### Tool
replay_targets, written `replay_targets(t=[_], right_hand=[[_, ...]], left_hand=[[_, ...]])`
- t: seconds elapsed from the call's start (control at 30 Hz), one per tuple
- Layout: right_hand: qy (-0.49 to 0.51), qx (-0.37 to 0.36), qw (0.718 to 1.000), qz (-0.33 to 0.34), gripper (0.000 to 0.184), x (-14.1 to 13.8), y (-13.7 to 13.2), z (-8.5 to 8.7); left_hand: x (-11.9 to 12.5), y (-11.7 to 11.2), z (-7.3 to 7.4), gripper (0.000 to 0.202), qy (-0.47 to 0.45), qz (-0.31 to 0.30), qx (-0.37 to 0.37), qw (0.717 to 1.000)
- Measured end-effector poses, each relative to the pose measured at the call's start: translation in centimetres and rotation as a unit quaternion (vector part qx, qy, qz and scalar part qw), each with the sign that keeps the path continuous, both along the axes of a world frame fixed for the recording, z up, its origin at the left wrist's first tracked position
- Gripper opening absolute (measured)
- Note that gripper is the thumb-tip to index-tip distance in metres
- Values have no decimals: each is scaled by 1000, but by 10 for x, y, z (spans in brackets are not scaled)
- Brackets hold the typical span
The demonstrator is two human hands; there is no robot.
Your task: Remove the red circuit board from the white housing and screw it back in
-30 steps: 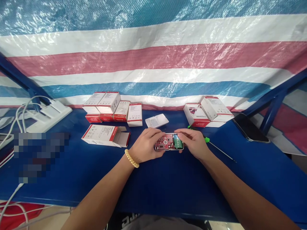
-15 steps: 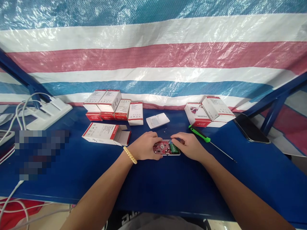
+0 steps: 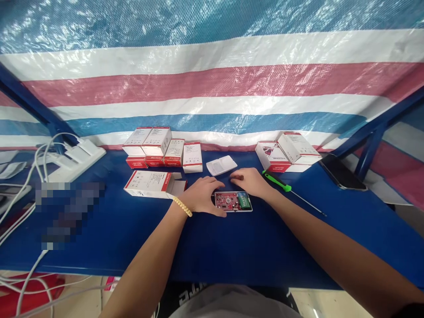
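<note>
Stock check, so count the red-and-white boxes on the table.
7 can be told apart: four boxes in a back-left row, one open box lying in front of them, and two at back right near the screwdriver. The stacks may hide more.

A glossy woven tarpaulin striped blue, white and red point(image 3: 212, 79) is hanging as the back wall, glinting with light. Slanting blue metal braces point(image 3: 374, 132) are flanking a blue-covered workbench point(image 3: 232, 251); pale floor point(image 3: 79, 302) is showing below.

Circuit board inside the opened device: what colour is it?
The circuit board is red; the head view shows it best.
</note>
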State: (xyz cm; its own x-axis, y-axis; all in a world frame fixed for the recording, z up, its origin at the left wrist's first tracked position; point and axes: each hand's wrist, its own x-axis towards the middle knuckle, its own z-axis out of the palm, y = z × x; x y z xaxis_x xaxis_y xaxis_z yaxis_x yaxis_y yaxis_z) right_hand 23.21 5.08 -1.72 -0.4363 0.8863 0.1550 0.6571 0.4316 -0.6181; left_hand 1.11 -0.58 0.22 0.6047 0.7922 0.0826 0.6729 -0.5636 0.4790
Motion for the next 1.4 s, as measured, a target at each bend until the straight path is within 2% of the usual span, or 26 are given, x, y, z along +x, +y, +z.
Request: replay_targets(t=[0.1, 0.17, 0.2, 0.27, 0.3, 0.4, 0.53, 0.63, 0.73, 0.8, 0.83, 0.9, 0.93, 0.97, 1.0, 1.03, 1.07, 1.13, 1.23, 1.33, 1.4], right_hand=[[4, -4, 1000, 2, 12, -2, 2, 3], [14, -4, 1000, -9, 14, -4, -2, 9], [38, -15, 999, -15, 17, -5, -6, 14], [132, -82, 988, -12, 24, -10, -16, 25], [194, -132, 972, 1, 29, -13, -22, 31], [346, -259, 901, 41, 38, -24, -38, 41], [435, -325, 839, 33, 38, -32, -49, 41], [455, -349, 819, 31, 37, -29, -52, 39], [432, -351, 830, 29, 39, -24, -56, 41], [385, -327, 863, 29, 39, -19, -55, 45], [346, -294, 891, 26, 38, -16, -54, 47], [232, -166, 958, 3, 33, -4, -48, 51], [161, -84, 983, -27, 30, 5, -43, 52], [88, -5, 994, -70, 26, 16, -38, 52], [15, 49, 991, -122, 23, 28, -32, 52], [-46, 73, 980, -178, 22, 41, -27, 50], [-104, 71, 968, -219, 23, 55, -22, 47], [-196, 52, 944, -259, 30, 79, -15, 39], [-244, 23, 936, -255, 44, 102, -10, 23], [-249, -24, 944, -217, 35, 110, -10, 10], [-227, -19, 952, -204, 29, 110, -14, 8]], left_hand=[[0, 0, 3, 66, -47, 6, 30, 998], [2, 0, 4, 51, -91, 17, 77, 993], [3, 0, 5, 41, -115, 26, 110, 987], [9, 0, 4, 25, -162, 46, 180, 969], [12, 0, 4, 20, -188, 55, 209, 958], [20, -2, 2, 13, -279, 74, 251, 924], [27, -6, 1, 12, -372, 76, 248, 891], [29, -9, 1, 11, -413, 56, 232, 879], [31, -12, 2, 9, -414, 42, 237, 878], [33, -15, 5, 8, -403, 33, 259, 877], [33, -16, 6, 8, -397, 32, 270, 877], [34, -18, 9, 9, -383, 39, 277, 880], [34, -18, 10, 10, -375, 46, 275, 884], [33, -18, 11, 11, -365, 54, 270, 889], [32, -18, 11, 11, -355, 63, 264, 895], [31, -17, 11, 11, -344, 73, 255, 901], [29, -16, 10, 10, -333, 82, 245, 907], [27, -14, 8, 7, -309, 101, 223, 919], [25, -10, 5, 4, -284, 107, 200, 932], [23, -7, 1, 7, -267, 87, 194, 940], [22, -5, -2, 11, -247, 74, 196, 946]])
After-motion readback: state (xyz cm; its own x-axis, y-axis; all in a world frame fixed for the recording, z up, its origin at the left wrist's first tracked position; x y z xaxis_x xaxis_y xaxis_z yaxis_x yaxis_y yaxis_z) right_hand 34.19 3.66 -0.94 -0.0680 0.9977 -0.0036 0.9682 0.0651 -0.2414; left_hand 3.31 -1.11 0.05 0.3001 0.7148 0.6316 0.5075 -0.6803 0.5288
